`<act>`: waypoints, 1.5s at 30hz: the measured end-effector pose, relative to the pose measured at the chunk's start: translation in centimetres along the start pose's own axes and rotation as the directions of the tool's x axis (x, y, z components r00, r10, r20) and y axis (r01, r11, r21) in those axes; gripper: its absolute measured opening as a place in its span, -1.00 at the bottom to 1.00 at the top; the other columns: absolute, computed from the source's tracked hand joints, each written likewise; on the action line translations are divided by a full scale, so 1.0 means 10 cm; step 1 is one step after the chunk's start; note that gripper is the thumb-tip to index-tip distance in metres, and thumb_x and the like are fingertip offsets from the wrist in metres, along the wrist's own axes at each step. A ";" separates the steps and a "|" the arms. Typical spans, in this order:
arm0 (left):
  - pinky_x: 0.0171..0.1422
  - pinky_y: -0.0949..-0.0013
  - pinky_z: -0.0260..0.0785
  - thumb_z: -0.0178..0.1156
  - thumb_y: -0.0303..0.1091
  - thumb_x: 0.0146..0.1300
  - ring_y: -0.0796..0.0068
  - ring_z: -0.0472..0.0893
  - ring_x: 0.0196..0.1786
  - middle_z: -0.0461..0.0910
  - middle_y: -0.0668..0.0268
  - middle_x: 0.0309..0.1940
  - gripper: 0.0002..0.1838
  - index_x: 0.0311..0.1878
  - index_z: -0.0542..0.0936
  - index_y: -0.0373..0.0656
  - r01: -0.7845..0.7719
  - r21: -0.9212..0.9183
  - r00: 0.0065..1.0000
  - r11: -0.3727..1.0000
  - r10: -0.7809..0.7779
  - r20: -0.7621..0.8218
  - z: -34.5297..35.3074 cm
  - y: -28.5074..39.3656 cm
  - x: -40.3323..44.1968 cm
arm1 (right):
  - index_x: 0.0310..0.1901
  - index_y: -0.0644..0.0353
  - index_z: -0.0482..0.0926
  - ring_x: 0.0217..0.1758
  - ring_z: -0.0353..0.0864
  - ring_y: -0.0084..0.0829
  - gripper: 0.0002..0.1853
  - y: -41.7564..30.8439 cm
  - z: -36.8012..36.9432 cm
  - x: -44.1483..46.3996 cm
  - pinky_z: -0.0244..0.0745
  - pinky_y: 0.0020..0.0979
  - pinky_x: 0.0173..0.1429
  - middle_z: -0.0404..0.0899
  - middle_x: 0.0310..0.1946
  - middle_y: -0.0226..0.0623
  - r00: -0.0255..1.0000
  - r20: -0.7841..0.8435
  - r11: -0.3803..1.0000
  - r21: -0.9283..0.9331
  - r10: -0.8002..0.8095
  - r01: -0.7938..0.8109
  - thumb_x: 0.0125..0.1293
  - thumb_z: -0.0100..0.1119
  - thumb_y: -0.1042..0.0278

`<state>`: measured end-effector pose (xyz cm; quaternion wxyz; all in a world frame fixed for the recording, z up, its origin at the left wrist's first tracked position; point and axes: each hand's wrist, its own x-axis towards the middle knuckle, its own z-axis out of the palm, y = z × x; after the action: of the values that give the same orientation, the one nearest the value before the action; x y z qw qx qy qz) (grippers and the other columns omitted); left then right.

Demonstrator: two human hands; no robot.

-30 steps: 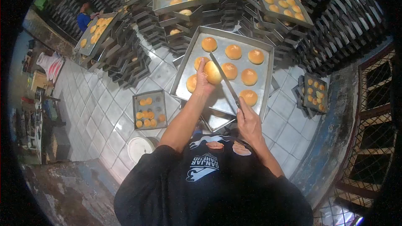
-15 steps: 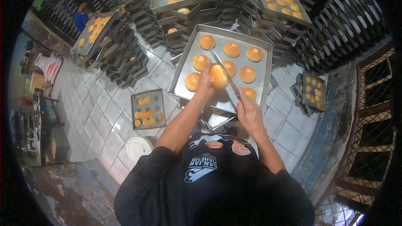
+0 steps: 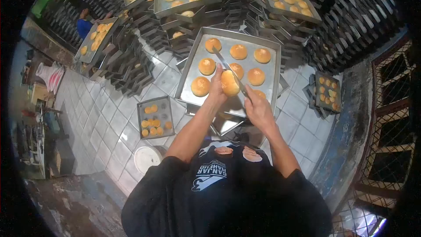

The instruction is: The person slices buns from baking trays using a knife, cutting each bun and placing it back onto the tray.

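My left hand [image 3: 216, 91] is closed around a round golden bun [image 3: 230, 84], lifted above a large metal tray [image 3: 225, 39]. My right hand [image 3: 259, 111] grips the handle of a long knife [image 3: 225, 64]. The blade runs diagonally along the upper right side of the held bun, its tip pointing up and left. Whether it has cut into the bun, I cannot tell. Several glossy buns, such as one at the tray's right [image 3: 256, 77], lie in the tray below. My hands and the held bun partly cover the tray's near part.
A smaller tray of buns [image 3: 169, 105] lies on the tiled floor at left, with a white bucket [image 3: 147, 159] nearer me. Stacked trays with buns on top [image 3: 206, 3] stand ahead. More trays [image 3: 325, 94] sit at right. A person in blue [image 3: 84, 26] is far left.
My right hand has come slightly up and left, bringing the knife handle closer to the bun. The blade has slid a little toward its tip. The whole view has shifted slightly.
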<state>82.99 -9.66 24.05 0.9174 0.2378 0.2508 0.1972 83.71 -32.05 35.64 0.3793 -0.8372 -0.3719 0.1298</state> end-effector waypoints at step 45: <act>-0.07 0.08 0.68 0.24 0.38 0.34 0.28 0.73 -0.16 0.67 0.21 -0.14 -0.26 0.14 0.49 -0.18 0.058 0.104 0.998 0.993 -0.053 -0.046 -0.04 -0.08 -0.04 | 0.39 0.23 0.49 -0.02 0.68 0.24 -0.52 0.34 0.14 -0.16 0.55 0.05 0.10 0.68 -0.11 0.23 0.994 0.107 1.000 0.022 0.008 -0.010 0.48 0.09 0.34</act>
<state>82.62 -10.35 23.44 0.9031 0.2746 0.2869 0.1632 83.71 -33.97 32.08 0.3675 -0.8265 -0.3864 0.1802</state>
